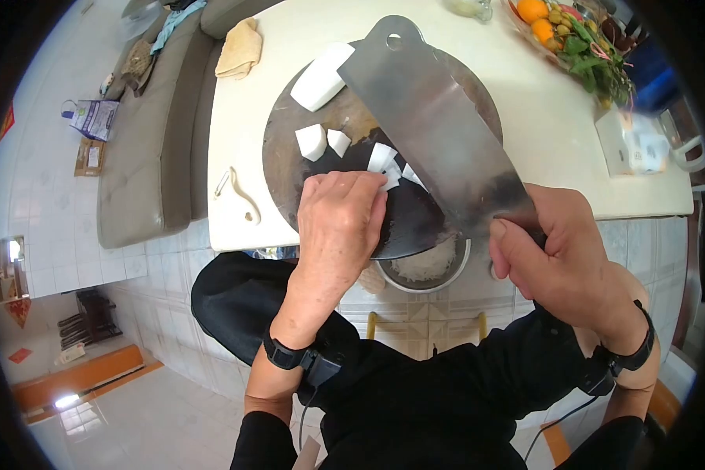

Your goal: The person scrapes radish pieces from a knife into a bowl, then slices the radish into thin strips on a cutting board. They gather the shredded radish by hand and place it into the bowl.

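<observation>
White square tiles cover the floor (47, 180), catching a bright glare of light at the lower left near an orange-brown cabinet (78, 376) and a black rack (90, 317). A grey sofa (149, 157) stands against the white table (556, 141). A printed bag (94, 117) sits on the tiles beside the sofa.

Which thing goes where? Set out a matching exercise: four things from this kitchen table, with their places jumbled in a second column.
Things:
1. broad steel cleaver
2. folded beige cloth
3. round metal bowl
4. large white vegetable block

Places:
A. under the near edge of the round dark chopping board
B. in the right hand
C. on the board's far side
D. far left corner of the white table

Pairs: 1-B, 2-D, 3-A, 4-C.
</observation>
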